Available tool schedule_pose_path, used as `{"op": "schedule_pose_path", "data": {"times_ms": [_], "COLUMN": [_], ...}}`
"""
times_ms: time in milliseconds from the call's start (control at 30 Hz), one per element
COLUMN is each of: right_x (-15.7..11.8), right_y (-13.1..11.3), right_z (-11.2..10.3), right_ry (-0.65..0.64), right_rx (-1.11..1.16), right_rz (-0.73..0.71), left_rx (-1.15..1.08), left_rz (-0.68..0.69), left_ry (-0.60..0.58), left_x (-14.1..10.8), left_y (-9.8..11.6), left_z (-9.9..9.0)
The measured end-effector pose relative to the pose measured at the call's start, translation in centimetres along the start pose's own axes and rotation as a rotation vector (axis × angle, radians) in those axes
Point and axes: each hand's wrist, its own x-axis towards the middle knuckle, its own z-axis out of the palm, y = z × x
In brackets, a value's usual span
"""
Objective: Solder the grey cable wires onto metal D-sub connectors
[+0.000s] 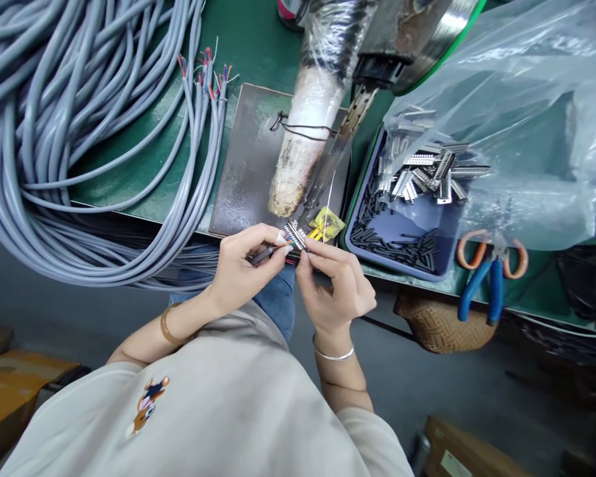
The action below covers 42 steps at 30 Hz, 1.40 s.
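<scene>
Between finger and thumb, my left hand [251, 265] pinches the end of a grey cable [261, 256], whose thin coloured wires [281, 247] fan out toward a connector. My right hand [335, 278] grips that small metal multi-pin connector [295, 233] by its lower right end. Both hands meet at the table's front edge. Just above the connector sit a white wrapped tube [302, 132] with a scorched tip and a metal soldering tool [345, 132]; whether either touches the connector I cannot tell. Beside my right fingertips lies a yellow piece [328, 224].
Bundled grey cables [104, 119] cover the table's left side. A blue tray [402, 225] at right holds several connectors [427, 172] and short black tubes [372, 242], partly under a plastic bag [526, 99]. Blue-handled pliers [481, 288] and orange-handled scissors [516, 260] overhang the edge.
</scene>
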Motion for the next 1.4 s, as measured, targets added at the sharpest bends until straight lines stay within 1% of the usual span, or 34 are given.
{"op": "schedule_pose_path", "data": {"times_ms": [100, 167, 200, 233, 300, 333, 367, 400, 467, 500, 533, 567, 633, 733, 800, 933, 1000, 1067, 1133, 1200, 1233, 1267, 1300, 1400], "right_x": [0.0, 0.0, 0.0, 0.0, 0.0, 0.1, 0.2, 0.3, 0.7, 0.9, 1.1, 1.2, 1.4, 1.6, 1.6, 1.1, 0.7, 0.4, 0.5, 0.8, 0.9, 1.0, 1.1, 0.6], "right_y": [-0.1, -0.2, -0.2, -0.3, -0.5, -0.6, -0.8, -0.9, -1.2, -1.3, -1.4, -1.5, -1.6, -1.7, -1.7, -1.4, -1.1, -0.9, -0.7, -0.7, -0.7, -0.7, -0.7, -0.4], "right_z": [-0.2, -0.5, -0.8, -1.1, -2.0, -2.5, -2.9, -3.4, -4.0, -4.1, -4.1, -4.0, -3.6, -3.2, -3.0, -2.5, -2.4, -2.4, -2.4, -2.4, -2.4, -2.4, -2.3, -2.1], "right_ry": [-0.026, -0.045, -0.020, 0.049, 0.258, 0.320, 0.319, 0.237, -0.028, -0.139, -0.214, -0.261, -0.309, -0.340, -0.334, -0.272, -0.196, -0.058, 0.148, 0.333, 0.379, 0.388, 0.368, 0.267], "right_rx": [0.100, 0.186, 0.211, 0.216, 0.175, 0.141, 0.106, 0.074, 0.032, 0.022, 0.020, 0.024, 0.034, 0.024, 0.005, 0.021, 0.038, 0.068, 0.154, 0.260, 0.296, 0.312, 0.306, 0.238], "right_rz": [0.128, 0.269, 0.330, 0.364, 0.353, 0.319, 0.283, 0.261, 0.245, 0.238, 0.230, 0.222, 0.191, 0.137, 0.108, 0.121, 0.172, 0.234, 0.280, 0.271, 0.260, 0.252, 0.253, 0.306], "left_rx": [-0.120, -0.250, -0.314, -0.367, -0.429, -0.438, -0.437, -0.433, -0.429, -0.431, -0.436, -0.440, -0.445, -0.445, -0.466, -0.522, -0.525, -0.524, -0.547, -0.614, -0.658, -0.705, -0.750, -0.843], "left_rz": [-0.162, -0.281, -0.342, -0.401, -0.501, -0.535, -0.557, -0.569, -0.578, -0.579, -0.579, -0.579, -0.579, -0.580, -0.571, -0.568, -0.568, -0.578, -0.607, -0.644, -0.662, -0.677, -0.693, -0.735], "left_ry": [-0.015, -0.079, -0.127, -0.176, -0.239, -0.248, -0.244, -0.235, -0.218, -0.216, -0.216, -0.217, -0.222, -0.224, -0.215, -0.213, -0.215, -0.194, -0.160, -0.146, -0.150, -0.159, -0.172, -0.206], "left_x": [-0.3, -0.2, -0.1, 0.0, 0.3, 0.4, 0.5, 0.6, 0.5, 0.5, 0.5, 0.4, 0.2, 0.0, 0.0, 0.0, 0.1, 0.2, 0.2, 0.3, 0.4, 0.4, 0.4, 0.5], "left_y": [0.3, 0.4, 0.5, 0.5, 0.6, 0.6, 0.7, 0.9, 1.1, 1.3, 1.4, 1.5, 1.6, 1.7, 1.6, 1.7, 1.7, 1.6, 1.4, 1.1, 0.9, 0.7, 0.6, 0.4], "left_z": [-0.2, -0.5, -0.7, -0.9, -1.1, -1.2, -1.3, -1.3, -1.3, -1.3, -1.3, -1.3, -1.3, -1.4, -1.4, -1.3, -1.2, -1.2, -1.2, -1.3, -1.3, -1.4, -1.5, -1.8]}}
